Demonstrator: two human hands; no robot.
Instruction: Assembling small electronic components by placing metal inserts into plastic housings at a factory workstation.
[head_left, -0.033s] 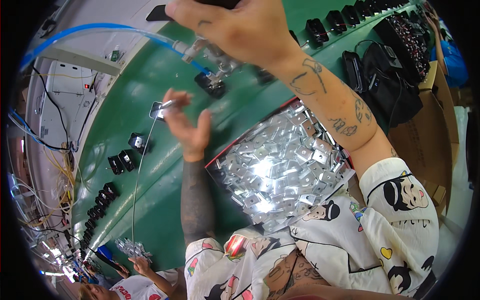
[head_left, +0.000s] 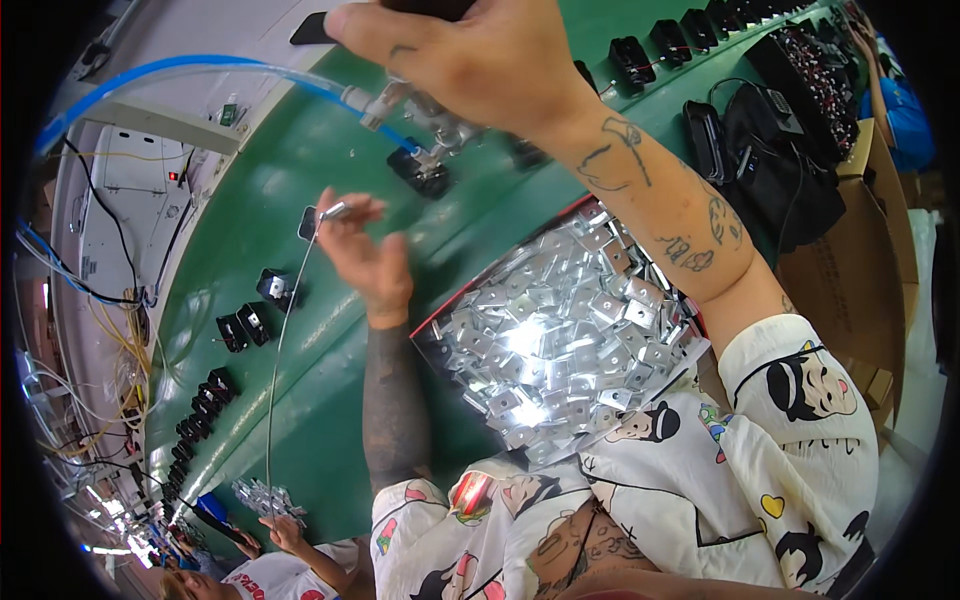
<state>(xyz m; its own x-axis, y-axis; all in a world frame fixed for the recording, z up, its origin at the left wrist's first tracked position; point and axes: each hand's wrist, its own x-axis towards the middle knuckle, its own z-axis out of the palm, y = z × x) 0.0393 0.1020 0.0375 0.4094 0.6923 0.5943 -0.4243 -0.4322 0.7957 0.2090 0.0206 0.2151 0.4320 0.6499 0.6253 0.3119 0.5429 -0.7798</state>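
Head view showed me the left hand [head_left: 365,258], fingers curled on a shiny metal bit [head_left: 336,212], thumb apart; without thumb help, it might have slipped. Right of that grip sat many silver pieces [head_left: 560,340]. I couldn't tell the right hand's [head_left: 490,62] grip.

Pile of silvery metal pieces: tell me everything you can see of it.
The pile of metal pieces is a loose heap of small, shiny silver plates, many with a round hole, some bent, lying at all angles. Bright glare washes out patches. It lies in a red-edged container by the patterned shirt, to the right of the left hand. Neither of the hands touches it; contact with the right forearm is unclear.
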